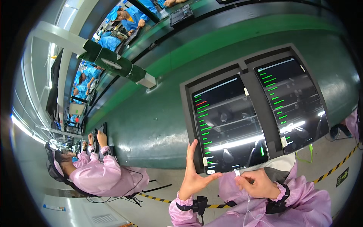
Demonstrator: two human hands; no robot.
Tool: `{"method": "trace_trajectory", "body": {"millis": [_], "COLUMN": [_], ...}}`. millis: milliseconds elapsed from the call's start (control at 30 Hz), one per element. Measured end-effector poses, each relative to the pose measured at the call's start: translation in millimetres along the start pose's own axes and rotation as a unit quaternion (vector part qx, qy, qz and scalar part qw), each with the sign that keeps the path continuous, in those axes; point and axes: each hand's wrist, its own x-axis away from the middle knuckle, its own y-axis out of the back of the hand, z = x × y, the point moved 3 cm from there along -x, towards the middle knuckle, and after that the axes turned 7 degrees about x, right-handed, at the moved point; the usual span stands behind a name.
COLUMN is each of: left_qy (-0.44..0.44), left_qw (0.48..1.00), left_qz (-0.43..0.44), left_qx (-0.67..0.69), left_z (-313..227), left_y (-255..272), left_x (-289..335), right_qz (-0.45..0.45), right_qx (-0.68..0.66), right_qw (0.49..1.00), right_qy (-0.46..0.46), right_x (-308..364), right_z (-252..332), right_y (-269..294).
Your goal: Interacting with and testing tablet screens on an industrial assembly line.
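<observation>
Green conveyor belt (159, 113) carries grey tray (264, 125) w/ two tablets. Near tablet (227, 125) in left slot: thin, rigid, glass face prob fragile + slick, so take by edges. Left hand (193, 178) open, flat on its left edge. Right hand (257, 183) pinching white cable (248, 204) at bottom port.

Green lines of text are shown on two black tablet screens (228, 121) (291, 100) in a grey tray (252, 81); the worktop (151, 121) is green, the sleeves (302, 206) pink.
</observation>
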Motion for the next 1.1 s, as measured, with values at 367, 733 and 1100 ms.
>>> {"method": "trace_trajectory", "body": {"millis": [367,733,1100], "left_qy": [-0.004,-0.18,-0.169], "left_qw": [1.0,0.975,0.972], "left_qz": [-0.007,0.057,0.0], "left_qx": [-0.022,-0.121,-0.165], "left_z": [-15,-118,-119], "left_y": [-10,-136,-170], "left_x": [-5,-59,-53], "right_qz": [0.064,-0.524,-0.259], "right_qx": [0.033,0.149,0.031], "right_qw": [0.99,0.838,0.965], "right_qy": [0.12,-0.019,0.008], "right_x": [33,101,127], "right_z": [13,-12,-42], "right_y": [7,138,142]}}
